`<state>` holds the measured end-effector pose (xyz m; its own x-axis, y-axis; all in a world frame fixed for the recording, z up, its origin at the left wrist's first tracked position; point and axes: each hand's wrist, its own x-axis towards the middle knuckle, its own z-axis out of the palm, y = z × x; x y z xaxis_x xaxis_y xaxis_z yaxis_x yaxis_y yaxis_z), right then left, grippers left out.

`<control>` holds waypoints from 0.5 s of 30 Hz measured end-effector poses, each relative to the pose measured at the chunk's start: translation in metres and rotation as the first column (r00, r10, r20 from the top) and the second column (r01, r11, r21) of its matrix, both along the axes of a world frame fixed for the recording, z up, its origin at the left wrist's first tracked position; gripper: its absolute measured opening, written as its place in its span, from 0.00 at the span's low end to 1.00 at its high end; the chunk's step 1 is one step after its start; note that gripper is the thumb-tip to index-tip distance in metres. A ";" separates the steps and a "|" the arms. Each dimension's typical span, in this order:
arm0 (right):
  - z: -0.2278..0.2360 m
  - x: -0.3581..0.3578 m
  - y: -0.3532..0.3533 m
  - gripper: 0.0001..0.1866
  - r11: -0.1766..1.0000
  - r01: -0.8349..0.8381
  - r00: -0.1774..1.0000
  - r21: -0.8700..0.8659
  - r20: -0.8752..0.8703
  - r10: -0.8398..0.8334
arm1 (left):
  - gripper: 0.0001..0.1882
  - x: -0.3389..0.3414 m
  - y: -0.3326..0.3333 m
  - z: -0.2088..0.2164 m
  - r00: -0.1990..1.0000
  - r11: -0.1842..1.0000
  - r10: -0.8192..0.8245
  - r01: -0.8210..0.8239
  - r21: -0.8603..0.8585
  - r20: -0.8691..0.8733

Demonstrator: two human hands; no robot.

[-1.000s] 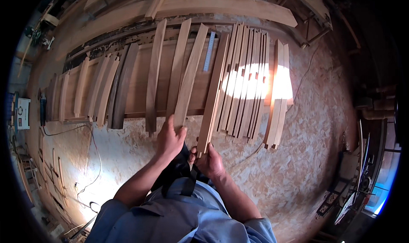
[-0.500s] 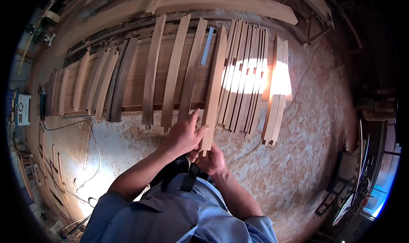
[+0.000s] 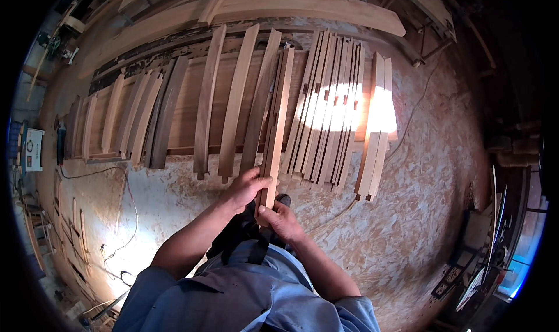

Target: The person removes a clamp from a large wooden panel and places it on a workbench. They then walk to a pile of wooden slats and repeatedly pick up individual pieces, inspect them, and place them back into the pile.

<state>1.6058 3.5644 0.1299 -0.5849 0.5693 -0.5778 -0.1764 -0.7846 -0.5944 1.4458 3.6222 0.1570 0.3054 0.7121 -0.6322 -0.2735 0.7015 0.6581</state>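
A long pale wooden strip point(image 3: 281, 116) is held in both my hands, its far end reaching over the bench. A dark slot shows on its left face. My left hand point(image 3: 246, 190) is closed round the strip's left side, thumb across the top. Nearer my body, my right hand point(image 3: 280, 221) grips the strip close to its near end, thumb on the upper face. That near end is partly hidden by the hand. Left of the strip lies a darker wooden piece point(image 3: 260, 108), and to its right a row of slotted strips point(image 3: 323, 140) lies side by side.
A wide board point(image 3: 195, 99) carries more wooden pieces point(image 3: 236, 93), several with tenoned ends. Two strips point(image 3: 372, 157) lie at the far right of the row. A long plank point(image 3: 314, 9) spans the back. A cable point(image 3: 133, 207) trails over the mottled floor point(image 3: 419, 215).
The strip has been rolled so its slotted side shows, and has shifted slightly left. My left hand's pointing finger has folded round it. The blue ruler is now mostly covered.
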 end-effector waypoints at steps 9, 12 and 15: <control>-0.002 0.005 -0.001 0.24 0.998 0.064 0.991 -0.007 -0.117 -0.065 | 0.18 0.006 -0.010 -0.013 0.978 0.989 0.035 -0.004 0.150 -0.205; -0.001 0.003 0.000 0.23 0.997 0.054 0.987 -0.047 -0.150 -0.060 | 0.19 0.011 -0.013 -0.020 0.963 0.975 0.065 -0.005 0.221 -0.262; -0.001 0.004 -0.001 0.23 0.993 0.041 0.978 -0.108 -0.200 -0.062 | 0.21 0.015 -0.018 -0.029 0.922 0.944 0.086 0.045 0.326 -0.379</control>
